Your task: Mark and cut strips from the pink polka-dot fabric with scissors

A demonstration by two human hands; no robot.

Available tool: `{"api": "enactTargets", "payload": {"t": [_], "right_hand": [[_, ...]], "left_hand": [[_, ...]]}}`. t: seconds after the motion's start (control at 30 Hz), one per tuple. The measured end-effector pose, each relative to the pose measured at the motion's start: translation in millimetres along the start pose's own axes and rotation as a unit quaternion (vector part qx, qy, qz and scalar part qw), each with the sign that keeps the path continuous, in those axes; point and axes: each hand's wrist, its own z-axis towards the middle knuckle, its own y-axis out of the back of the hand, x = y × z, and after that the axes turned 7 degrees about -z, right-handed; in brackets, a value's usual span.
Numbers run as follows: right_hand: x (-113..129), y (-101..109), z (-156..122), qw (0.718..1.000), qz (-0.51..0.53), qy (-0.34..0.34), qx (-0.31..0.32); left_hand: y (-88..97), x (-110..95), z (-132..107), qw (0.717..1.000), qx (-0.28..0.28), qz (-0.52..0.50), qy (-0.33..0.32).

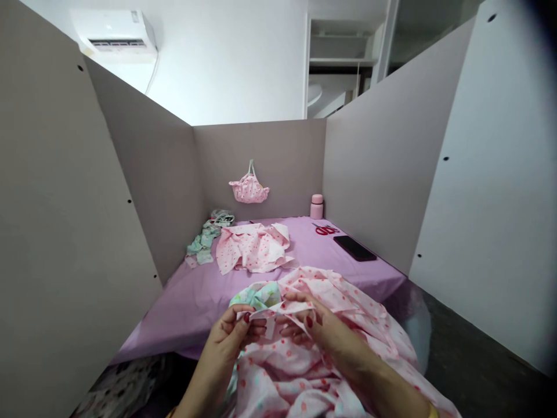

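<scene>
My left hand (230, 334) and my right hand (311, 328) meet at the near edge of the table, both pinching a narrow strip of pink dotted fabric (272, 316) between thumb and fingers. The strip belongs to a large heap of pink dotted cloth (348, 313) that spills over my lap and forearms. A bit of mint-green cloth (256, 295) peeks out just behind my left hand.
A purple cloth covers the table (183, 302), walled by grey partitions on three sides. Cut pink pieces (252, 247) lie mid-table, green scraps (201, 244) at the left. Red scissors (325, 230), a black phone (354, 248) and a pink bottle (317, 206) sit at the right. A small pink piece (249, 188) hangs on the back wall.
</scene>
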Motion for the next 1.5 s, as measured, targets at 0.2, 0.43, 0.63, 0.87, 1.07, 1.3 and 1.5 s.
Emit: {"api": "enactTargets", "payload": {"t": [0.2,0.43,0.63,0.87,1.07,1.3,1.5], "right_hand": [[-3,-4,3,0.996,-0.064,0.061,-0.033],[-9,-3,-3,0.937,-0.273,0.216,-0.025],[-6,-4,-2,0.973,-0.171,0.151,-0.035],[6,-8,6,0.969,-0.229,0.093,0.008],[-1,-13,10,0.986,-0.146,0.040,0.070],[-2,-6,16,0.997,-0.071,0.023,-0.030],[-2,-9,16,0.998,-0.038,0.010,-0.051]], "left_hand": [[-17.0,4,-3,0.991,-0.030,-0.124,0.035],[-34.7,28,-8,0.986,-0.021,-0.145,0.078],[-30.9,31,0,0.999,-0.029,-0.030,0.012],[-24.5,28,4,0.993,0.036,0.114,-0.015],[-27.9,29,-2,0.985,0.110,0.132,-0.018],[-27.0,30,-3,0.991,0.098,0.089,-0.006],[-29.9,27,-2,0.994,0.084,0.062,0.040]]}}
